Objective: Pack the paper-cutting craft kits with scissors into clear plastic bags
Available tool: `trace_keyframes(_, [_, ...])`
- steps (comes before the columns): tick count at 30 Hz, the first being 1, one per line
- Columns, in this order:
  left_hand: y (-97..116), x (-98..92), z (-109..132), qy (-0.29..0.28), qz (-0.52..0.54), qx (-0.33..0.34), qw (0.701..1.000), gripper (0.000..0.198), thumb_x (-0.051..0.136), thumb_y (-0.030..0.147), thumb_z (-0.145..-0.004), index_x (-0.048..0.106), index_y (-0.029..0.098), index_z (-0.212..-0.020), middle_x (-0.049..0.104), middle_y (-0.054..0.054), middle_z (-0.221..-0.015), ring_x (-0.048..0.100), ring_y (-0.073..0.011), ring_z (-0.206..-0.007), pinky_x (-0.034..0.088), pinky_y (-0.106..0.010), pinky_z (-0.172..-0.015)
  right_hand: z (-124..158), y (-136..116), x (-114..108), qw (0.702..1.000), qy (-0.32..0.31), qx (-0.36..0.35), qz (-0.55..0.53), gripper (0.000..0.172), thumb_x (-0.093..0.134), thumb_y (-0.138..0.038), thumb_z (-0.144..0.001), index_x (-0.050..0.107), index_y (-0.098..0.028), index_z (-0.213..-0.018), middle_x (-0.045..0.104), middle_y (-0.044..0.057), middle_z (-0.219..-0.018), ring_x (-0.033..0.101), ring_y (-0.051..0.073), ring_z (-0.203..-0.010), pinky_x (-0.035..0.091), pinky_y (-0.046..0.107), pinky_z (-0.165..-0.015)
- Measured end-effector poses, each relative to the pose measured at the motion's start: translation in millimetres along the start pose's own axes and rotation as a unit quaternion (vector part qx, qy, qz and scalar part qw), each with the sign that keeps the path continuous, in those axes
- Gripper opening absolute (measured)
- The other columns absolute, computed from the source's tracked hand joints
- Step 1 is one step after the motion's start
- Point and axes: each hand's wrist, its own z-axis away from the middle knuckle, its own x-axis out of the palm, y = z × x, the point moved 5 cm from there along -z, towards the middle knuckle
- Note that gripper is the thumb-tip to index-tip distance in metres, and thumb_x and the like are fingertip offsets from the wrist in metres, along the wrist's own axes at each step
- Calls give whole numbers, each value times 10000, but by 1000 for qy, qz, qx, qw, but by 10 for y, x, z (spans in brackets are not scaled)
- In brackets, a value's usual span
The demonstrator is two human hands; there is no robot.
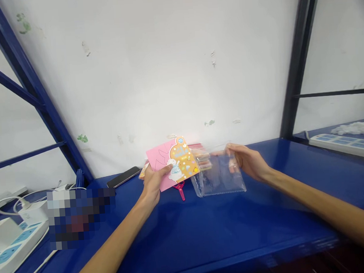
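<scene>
My left hand is closed on a stack of paper cards: a pink sheet behind and an orange card with a white rabbit picture in front. The cards are half out of a clear plastic bag, whose upper edge my right hand pinches. Both hands hover just above the blue shelf. Under the cards lies a small pair of red-handled scissors, partly hidden.
A dark phone lies at the back left near the wall. White power strips and cables sit at the far left, another power strip at the right. Blue and black rack posts stand on both sides.
</scene>
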Motion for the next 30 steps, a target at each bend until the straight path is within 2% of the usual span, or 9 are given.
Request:
trace_keyframes(5, [-12,1,29,-4,14,-30,999,479,899,202,-608,698,141,-1039,784,-151,-1118,759,-306,-995,616,-473,-930,3,-48,-30,999,28,3,-23,264,597,-407,-896,562,-218,-715,804,77,-1089,599,147,-447,361,288,-429])
trace_keyframes(9, [-20,-27,23,8,13,-38,999,466,899,172,-614,697,149,-1033,796,-135,-1066,760,-302,-1001,612,-478,-944,8,-60,-28,999,35,14,-24,270,603,-417,-887,547,-223,-708,800,70,-1108,581,142,-441,359,295,-447])
trace_keyframes(13, [-23,-2,31,-3,24,-46,999,477,894,172,-621,700,153,-1056,790,-127,-1118,759,-304,-1004,626,-463,-926,13,-32,0,999,31,25,-17,269,627,-434,-861,546,-230,-705,793,80,-1142,582,149,-440,371,305,-443])
trace_keyframes(19, [-17,48,43,-31,36,-62,997,524,888,169,-616,695,146,-1103,778,-138,-1164,764,-299,-954,655,-428,-840,-1,-43,-33,999,46,1,-1,254,581,-397,-904,564,-226,-718,785,76,-1178,599,149,-442,381,300,-438])
trace_keyframes(26, [-26,74,58,-46,24,-77,996,527,893,162,-610,703,154,-1102,784,-140,-1147,766,-314,-969,655,-432,-846,-7,-82,-85,996,79,-25,28,238,547,-393,-929,566,-229,-757,781,74,-1197,613,149,-447,365,302,-437])
trace_keyframes(30, [-36,72,55,-58,11,-86,995,508,896,165,-608,716,149,-1082,782,-156,-1145,766,-330,-972,657,-430,-827,12,-86,-91,996,79,-26,24,264,522,-407,-958,545,-241,-755,762,51,-1249,605,135,-451,420,314,-487])
